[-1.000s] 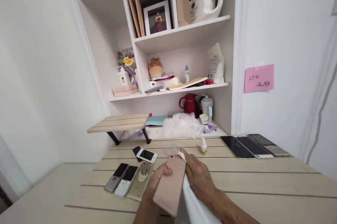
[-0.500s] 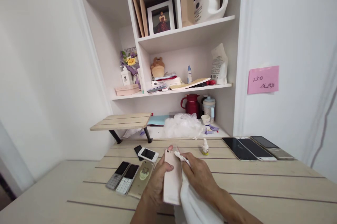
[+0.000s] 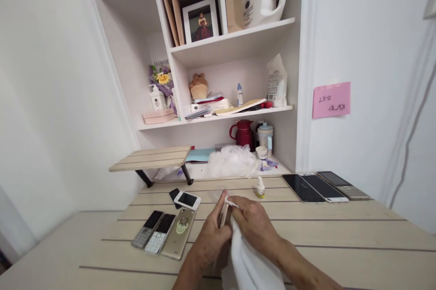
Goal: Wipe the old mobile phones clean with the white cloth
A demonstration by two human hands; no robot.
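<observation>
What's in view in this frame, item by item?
rose-gold smartphone: 1, pinkish gold, held between the hands
white cloth: 1, white, hanging from the right hand
keypad phones: 2, silver and white, table left
ring-backed smartphone: 1, gold, table left
small smartphone: 1, white, table left
large smartphones: 3, dark screens, table right
dropper bottle: 1, white, table
plastic bag: 1, translucent white, behind table
thermos jug: 1, red, behind table
sticky note: 1, pink, right wall
shelf unit: 1, white, behind table
wooden table: 1, pale, below everything
left hand: 1, gripping the phone
right hand: 1, pressing the cloth to the phone
</observation>
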